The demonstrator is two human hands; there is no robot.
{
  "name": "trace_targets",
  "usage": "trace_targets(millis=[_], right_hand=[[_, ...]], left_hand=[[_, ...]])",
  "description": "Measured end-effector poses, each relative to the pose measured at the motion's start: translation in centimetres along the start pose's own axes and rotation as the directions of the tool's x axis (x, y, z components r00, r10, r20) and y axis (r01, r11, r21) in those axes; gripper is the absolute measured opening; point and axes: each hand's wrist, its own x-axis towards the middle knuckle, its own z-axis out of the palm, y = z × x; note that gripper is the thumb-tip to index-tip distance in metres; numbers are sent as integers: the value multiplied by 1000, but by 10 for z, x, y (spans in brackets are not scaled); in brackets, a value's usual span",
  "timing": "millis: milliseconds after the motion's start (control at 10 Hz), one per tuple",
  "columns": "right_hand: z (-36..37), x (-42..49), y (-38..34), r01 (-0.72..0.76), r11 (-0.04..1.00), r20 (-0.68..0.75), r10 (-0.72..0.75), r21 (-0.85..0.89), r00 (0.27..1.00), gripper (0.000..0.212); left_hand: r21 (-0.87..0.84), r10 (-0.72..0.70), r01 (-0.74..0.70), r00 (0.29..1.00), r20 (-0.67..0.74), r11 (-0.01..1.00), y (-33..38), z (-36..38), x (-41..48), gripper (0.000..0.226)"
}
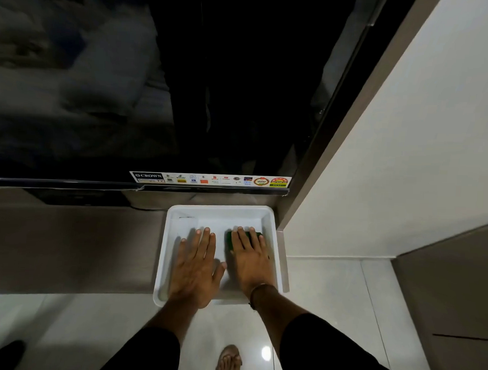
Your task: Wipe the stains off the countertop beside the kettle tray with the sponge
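Observation:
A white rectangular tray (269,214) sits at the right end of the brown countertop (66,247), with no kettle in view. My right hand (251,258) lies flat inside the tray, its fingers pressing down on a green sponge (229,241) that shows at the fingertips and beside the index finger. My left hand (195,269) rests palm down with fingers spread on the tray floor, to the left of the right hand, holding nothing.
A large black TV (157,83) with a sticker strip stands just behind the tray. A white wall panel (392,163) rises on the right. Below is glossy tiled floor (330,300), with my foot (229,363) on it.

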Motion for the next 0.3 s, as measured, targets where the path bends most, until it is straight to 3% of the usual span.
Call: trace_targets(millis=[300], right_hand=[[-5, -4, 7, 27, 992, 43, -32, 120, 999, 77]], left_hand=[[21, 12, -11, 1000, -29, 1000, 10, -20, -2, 89]])
